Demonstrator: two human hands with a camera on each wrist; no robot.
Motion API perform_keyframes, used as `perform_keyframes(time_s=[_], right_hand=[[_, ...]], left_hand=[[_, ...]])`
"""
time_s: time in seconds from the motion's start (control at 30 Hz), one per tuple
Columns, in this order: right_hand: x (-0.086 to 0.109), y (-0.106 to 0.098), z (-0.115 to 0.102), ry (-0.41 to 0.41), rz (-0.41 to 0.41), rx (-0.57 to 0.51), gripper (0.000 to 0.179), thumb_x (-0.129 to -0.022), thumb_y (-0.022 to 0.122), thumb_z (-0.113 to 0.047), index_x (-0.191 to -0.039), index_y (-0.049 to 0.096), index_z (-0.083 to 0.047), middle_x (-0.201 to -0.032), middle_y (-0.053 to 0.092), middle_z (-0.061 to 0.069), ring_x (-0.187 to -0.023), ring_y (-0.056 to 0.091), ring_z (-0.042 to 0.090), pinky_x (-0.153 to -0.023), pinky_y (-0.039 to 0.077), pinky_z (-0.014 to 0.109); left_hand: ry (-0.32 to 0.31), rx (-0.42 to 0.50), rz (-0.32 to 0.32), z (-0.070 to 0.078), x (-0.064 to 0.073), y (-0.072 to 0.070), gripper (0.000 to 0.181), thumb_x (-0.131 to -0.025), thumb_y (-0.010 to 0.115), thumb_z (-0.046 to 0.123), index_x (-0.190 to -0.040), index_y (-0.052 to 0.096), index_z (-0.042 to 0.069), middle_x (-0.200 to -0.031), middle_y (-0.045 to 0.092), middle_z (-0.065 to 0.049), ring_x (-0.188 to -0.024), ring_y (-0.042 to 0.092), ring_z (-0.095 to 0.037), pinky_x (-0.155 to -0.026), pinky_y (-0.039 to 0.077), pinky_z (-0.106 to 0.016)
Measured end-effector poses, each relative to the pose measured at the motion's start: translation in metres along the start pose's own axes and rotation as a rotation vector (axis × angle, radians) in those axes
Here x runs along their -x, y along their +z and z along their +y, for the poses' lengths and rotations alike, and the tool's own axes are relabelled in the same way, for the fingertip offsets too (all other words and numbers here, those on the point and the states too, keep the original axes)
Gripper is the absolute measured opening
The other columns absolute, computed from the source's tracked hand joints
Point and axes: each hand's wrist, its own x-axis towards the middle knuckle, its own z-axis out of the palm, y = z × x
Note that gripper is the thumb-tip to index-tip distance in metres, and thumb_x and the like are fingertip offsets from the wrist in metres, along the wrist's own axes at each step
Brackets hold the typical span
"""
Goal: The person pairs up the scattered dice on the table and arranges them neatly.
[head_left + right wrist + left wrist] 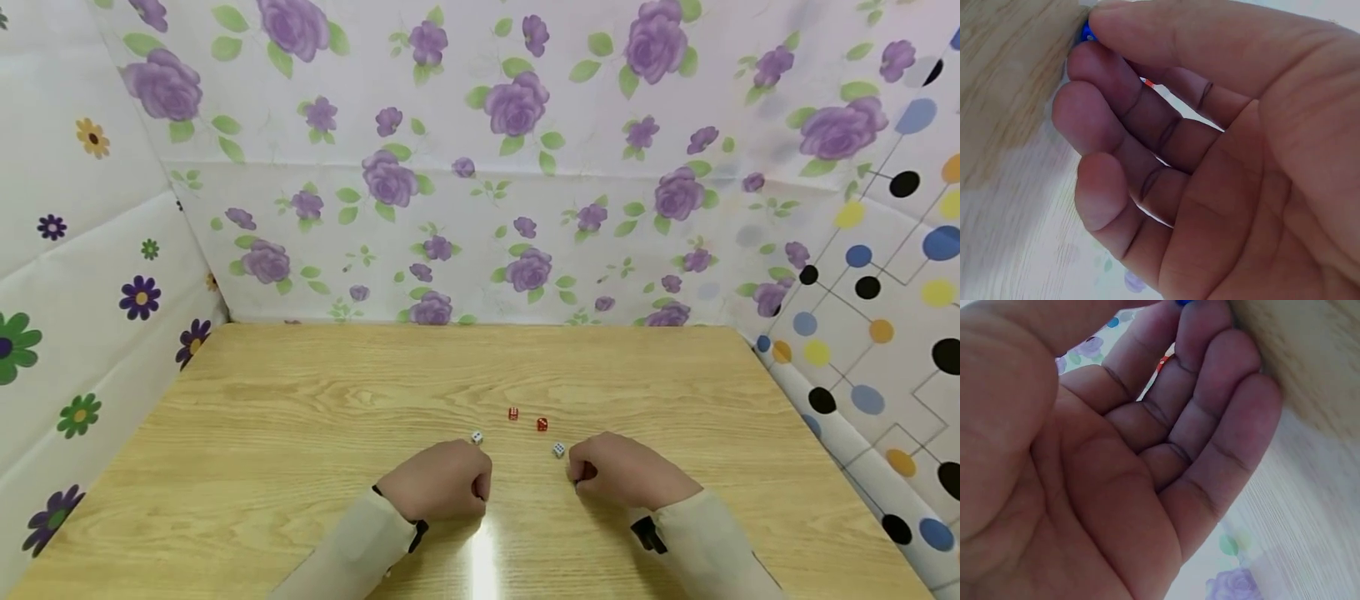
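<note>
Low over the table's near half, my left hand (446, 482) is curled, thumb and fingertips together around a small blue die (1184, 302); only a sliver of it shows at the top of the left wrist view. To its right, my right hand (630, 471) pinches another blue die (1087, 31), a pale dot visible on its face, between thumb and fingertips close to the wood. One white die (477, 437) lies just beyond the left knuckles. A second white die (558, 450) sits beside the right hand's fingers.
Two red dice, a farther red die (513, 413) and a nearer red die (542, 424), lie between and beyond the hands on the wooden table (300, 392). A purple-flowered cloth (465, 225) hangs along the back edge, with patterned cloths at both sides.
</note>
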Motion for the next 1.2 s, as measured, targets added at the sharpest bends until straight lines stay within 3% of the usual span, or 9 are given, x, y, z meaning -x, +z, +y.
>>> perform_keyframes(time_s=[0.3,0.63,0.9,1.2], right_hand=[[0.001,0.0,-0.002,-0.018,0.027,0.022,0.02,-0.084,0.067,-0.007,-0.076,0.062,-0.024,-0.072,0.054,-0.014,-0.064,0.044,0.004,-0.061,0.038,0.025],[0.001,0.0,-0.003,-0.003,0.03,0.035,0.02,-0.084,0.067,-0.007,-0.075,0.061,-0.024,-0.07,0.053,-0.013,-0.063,0.043,0.005,-0.06,0.037,0.026],[0.002,0.001,-0.009,-0.007,0.025,0.043,0.022,-0.083,0.068,-0.007,-0.073,0.059,-0.023,-0.068,0.05,-0.014,-0.062,0.041,0.004,-0.06,0.036,0.025],[0.002,0.005,-0.018,-0.024,-0.023,-0.005,0.021,-0.084,0.068,-0.008,-0.072,0.059,-0.023,-0.068,0.05,-0.014,-0.061,0.042,0.003,-0.059,0.037,0.024]], left_hand=[[-0.003,0.006,-0.02,0.003,-0.001,-0.003,0.027,-0.07,0.061,-0.001,-0.057,0.051,0.02,-0.057,0.041,0.012,-0.052,0.03,-0.003,-0.051,0.029,-0.019],[0.016,0.024,-0.026,0.005,0.0,-0.005,0.024,-0.072,0.062,-0.001,-0.061,0.056,0.019,-0.059,0.046,0.012,-0.052,0.033,-0.003,-0.052,0.031,-0.019],[0.038,-0.03,-0.017,0.004,-0.001,-0.002,0.028,-0.077,0.063,-0.002,-0.062,0.056,0.021,-0.061,0.046,0.013,-0.055,0.033,-0.002,-0.057,0.034,-0.019],[0.107,-0.073,0.012,0.006,-0.002,0.002,0.038,-0.077,0.057,-0.006,-0.057,0.036,0.019,-0.059,0.024,0.009,-0.055,0.02,-0.005,-0.059,0.028,-0.019]])
